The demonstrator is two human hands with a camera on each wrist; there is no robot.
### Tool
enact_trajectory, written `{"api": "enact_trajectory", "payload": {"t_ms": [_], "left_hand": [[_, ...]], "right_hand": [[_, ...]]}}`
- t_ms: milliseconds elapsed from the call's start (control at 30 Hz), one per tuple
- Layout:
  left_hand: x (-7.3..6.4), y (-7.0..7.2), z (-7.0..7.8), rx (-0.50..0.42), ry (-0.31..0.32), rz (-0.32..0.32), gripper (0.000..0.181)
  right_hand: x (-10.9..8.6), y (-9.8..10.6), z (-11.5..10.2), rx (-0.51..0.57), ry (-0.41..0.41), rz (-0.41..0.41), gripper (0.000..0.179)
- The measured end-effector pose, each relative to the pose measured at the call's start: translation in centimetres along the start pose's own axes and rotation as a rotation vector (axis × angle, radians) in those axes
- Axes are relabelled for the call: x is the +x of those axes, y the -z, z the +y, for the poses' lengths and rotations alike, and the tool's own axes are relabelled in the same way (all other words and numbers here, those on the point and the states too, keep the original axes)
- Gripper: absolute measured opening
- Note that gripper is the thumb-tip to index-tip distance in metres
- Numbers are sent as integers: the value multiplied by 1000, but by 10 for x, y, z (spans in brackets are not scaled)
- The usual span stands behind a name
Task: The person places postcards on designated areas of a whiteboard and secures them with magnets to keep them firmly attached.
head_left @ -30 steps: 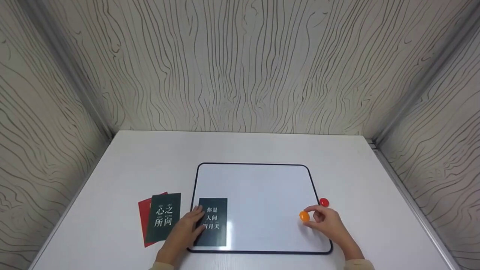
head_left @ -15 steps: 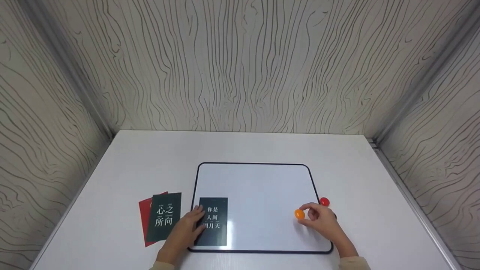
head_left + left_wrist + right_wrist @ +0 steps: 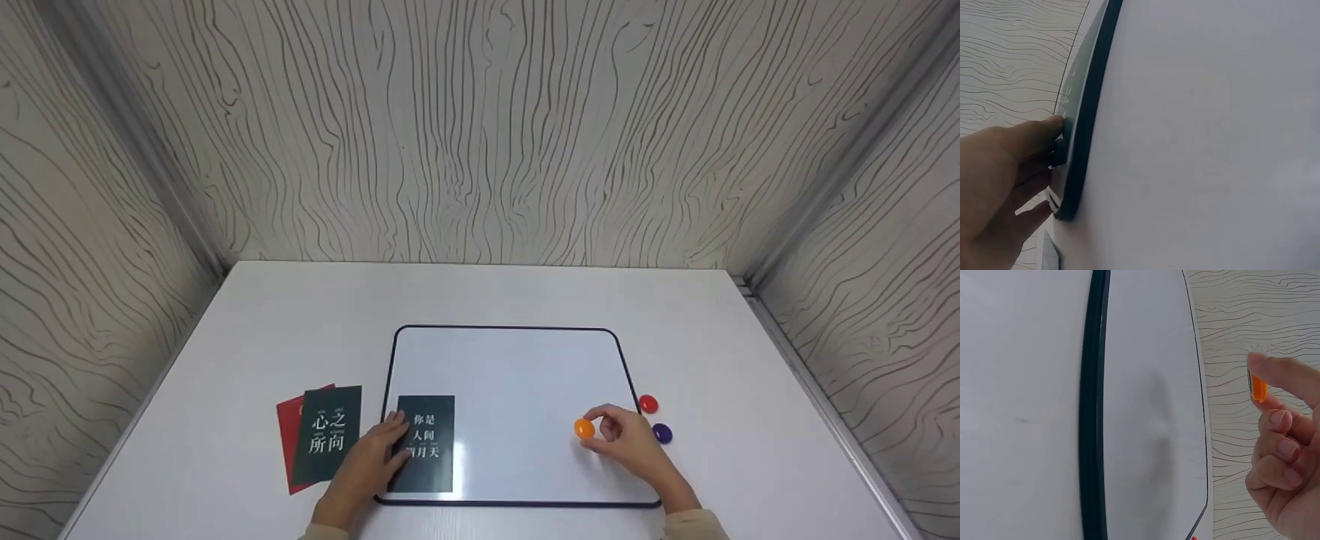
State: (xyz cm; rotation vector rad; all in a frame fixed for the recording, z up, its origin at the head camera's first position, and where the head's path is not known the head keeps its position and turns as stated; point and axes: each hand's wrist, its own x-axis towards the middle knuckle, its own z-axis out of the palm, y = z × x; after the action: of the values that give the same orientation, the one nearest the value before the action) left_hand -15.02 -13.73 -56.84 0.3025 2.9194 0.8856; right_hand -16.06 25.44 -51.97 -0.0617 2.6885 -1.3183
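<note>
My left hand (image 3: 366,459) rests its fingers on the left side of a dark green card (image 3: 433,474) with white Chinese characters. That card lies at the lower left of a black-framed whiteboard (image 3: 517,375). In the left wrist view the fingers touch the card over the board's dark edge (image 3: 1085,135). Between thumb and index finger, my right hand (image 3: 628,444) pinches a round orange magnet (image 3: 584,428) above the board's right part. Seen edge-on in the right wrist view, the orange magnet (image 3: 1258,388) has a dark flat back and is held apart from the board.
A red magnet (image 3: 649,404) and a purple magnet (image 3: 662,433) lie just right of the board on the white table (image 3: 315,315). Left of the board, another green card (image 3: 328,435) overlaps a red card (image 3: 286,427). Wood-patterned walls (image 3: 480,135) enclose the back and sides.
My right hand has moved left over the whiteboard with the orange magnet, uncovering the purple magnet. The left hand and the cards stay in place.
</note>
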Motion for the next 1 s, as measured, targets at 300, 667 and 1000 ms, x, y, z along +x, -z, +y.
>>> {"api": "enact_trajectory", "payload": {"t_ms": [300,667,1000], "left_hand": [[-1,0,0,-4,8,-6,48],[-1,0,0,-17,-1,0,48],[-1,0,-1,-20,-8,4,49]], "right_hand": [[3,-11,-8,-6,-1,-14,34],[8,-22,-15,14,84,-64,32],[12,-33,-23,16,95,-71,30]]}}
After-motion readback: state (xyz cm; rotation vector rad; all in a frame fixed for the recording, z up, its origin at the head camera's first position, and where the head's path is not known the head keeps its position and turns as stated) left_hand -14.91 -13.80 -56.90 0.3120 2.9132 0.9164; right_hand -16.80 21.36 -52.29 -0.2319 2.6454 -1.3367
